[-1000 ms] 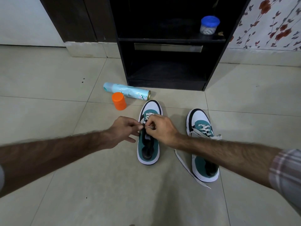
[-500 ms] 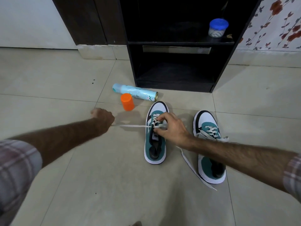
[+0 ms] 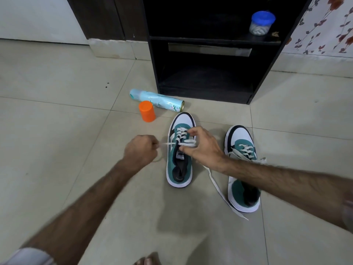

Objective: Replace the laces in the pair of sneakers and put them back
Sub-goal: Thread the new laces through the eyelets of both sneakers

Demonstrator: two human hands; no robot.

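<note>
The left sneaker point(image 3: 179, 150) stands on the tiled floor point(image 3: 57, 131) in front of you, toe pointing away, its white lace point(image 3: 172, 144) partly threaded. Your left hand point(image 3: 140, 151) is curled round the lace end, which stretches out to the left of the shoe. Your right hand point(image 3: 202, 148) pinches the lace over the eyelets, fingers bent on the tongue. The right sneaker point(image 3: 243, 169) sits just to the right, its own lace point(image 3: 219, 190) trailing loose on the floor towards you. Beyond the shoes lie a pale blue spray can point(image 3: 156, 100) and an orange cap point(image 3: 146, 111), in front of a black cabinet point(image 3: 206, 54) holding a blue-lidded jar point(image 3: 261, 22).
</note>
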